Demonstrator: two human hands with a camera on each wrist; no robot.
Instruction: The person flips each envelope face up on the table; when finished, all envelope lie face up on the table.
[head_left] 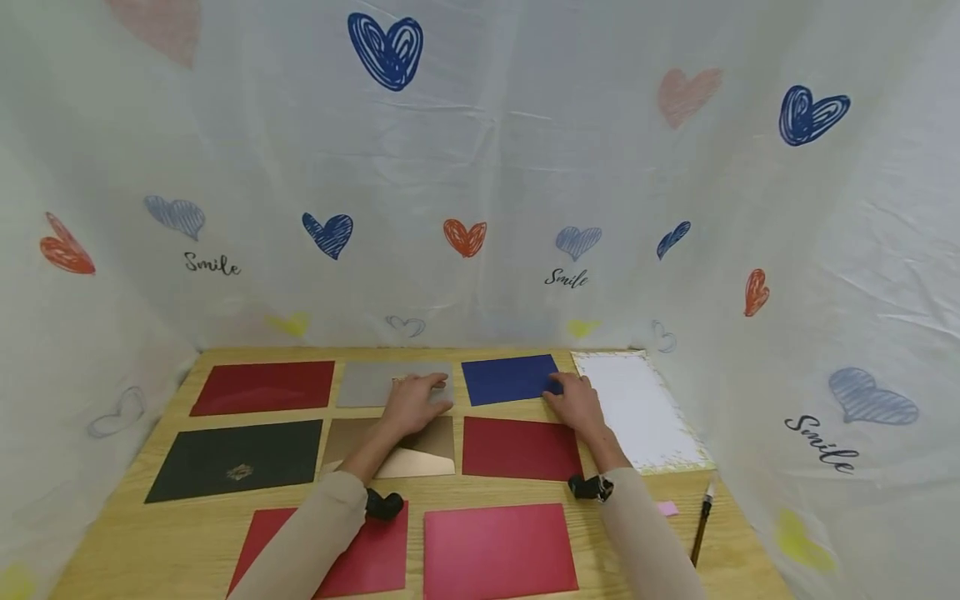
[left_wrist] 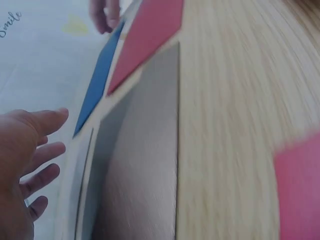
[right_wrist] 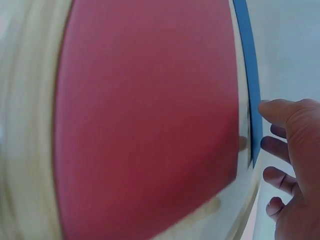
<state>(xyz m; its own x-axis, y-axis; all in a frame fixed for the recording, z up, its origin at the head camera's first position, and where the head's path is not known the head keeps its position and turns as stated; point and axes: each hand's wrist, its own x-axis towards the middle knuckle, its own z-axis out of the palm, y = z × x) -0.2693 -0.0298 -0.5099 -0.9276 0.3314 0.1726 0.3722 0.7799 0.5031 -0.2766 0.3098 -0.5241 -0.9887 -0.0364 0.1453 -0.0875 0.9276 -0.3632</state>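
Observation:
My left hand (head_left: pixel 411 404) hovers over the grey envelope (head_left: pixel 360 385), thumb and fingers apart with nothing between them. The left wrist view shows its fingers (left_wrist: pixel 47 177) loosely bent beside the grey and brown envelopes. At the right end of the blue envelope (head_left: pixel 501 379) is my right hand (head_left: pixel 579 407), its fingertips right over that edge. In the right wrist view the right thumb (right_wrist: pixel 277 111) overlaps the edge of the blue envelope (right_wrist: pixel 252 85). A brown envelope with a gold flap (head_left: pixel 420 464) and a dark red envelope (head_left: pixel 517 450) lie nearer, below the hands.
A dark red envelope (head_left: pixel 262 388) and a dark green one (head_left: pixel 255 450) lie at left. Two brighter red envelopes, one at front centre (head_left: pixel 498 550), are nearest. At right lie a white sheet with patterned border (head_left: pixel 637 408), a pink slip (head_left: pixel 667 507) and a brush (head_left: pixel 702 527). Heart-printed curtain (head_left: pixel 465 167) surrounds the table.

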